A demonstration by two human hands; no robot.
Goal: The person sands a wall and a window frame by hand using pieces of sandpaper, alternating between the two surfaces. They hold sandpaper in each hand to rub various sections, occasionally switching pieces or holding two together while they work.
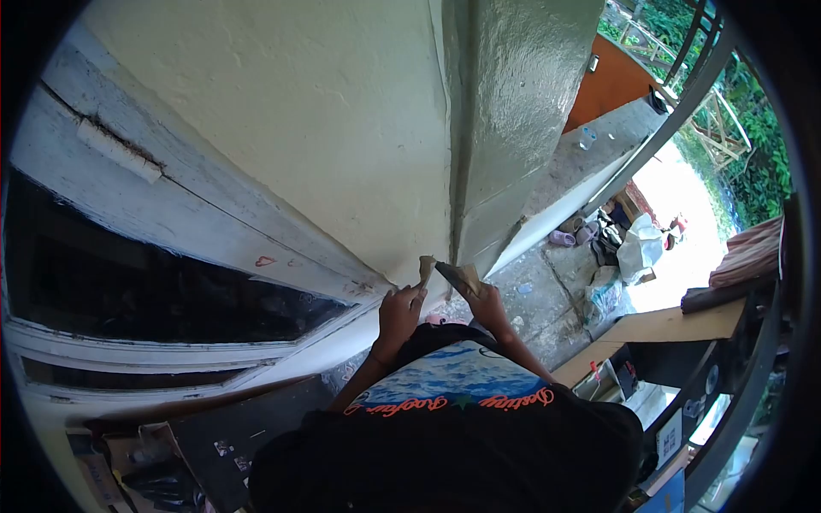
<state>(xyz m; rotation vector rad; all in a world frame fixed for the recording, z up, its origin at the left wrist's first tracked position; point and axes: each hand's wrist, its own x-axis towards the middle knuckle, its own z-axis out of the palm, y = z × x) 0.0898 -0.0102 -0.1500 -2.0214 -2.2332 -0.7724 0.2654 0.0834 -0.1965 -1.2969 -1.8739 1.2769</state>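
Both hands are raised in front of the body, close to the corner of the pale wall. My left hand (400, 320) has its fingers closed on a thin brownish strip (426, 268) that sticks up above the fingertips. A short gap to the right, my right hand (486, 306) grips a darker, flat, folded piece (460, 278), which points up and to the left. The material of both pieces is too small to make out. Below the hands is the dark shirt (453, 385) with a blue print and orange letters.
A pale wall (342, 111) and white window frame (214, 218) stand ahead and left. Shoes (573, 235) and a white bag (640, 248) lie on the floor at the right. A desk (676, 329) is at the lower right, a dark table (256, 427) at the lower left.
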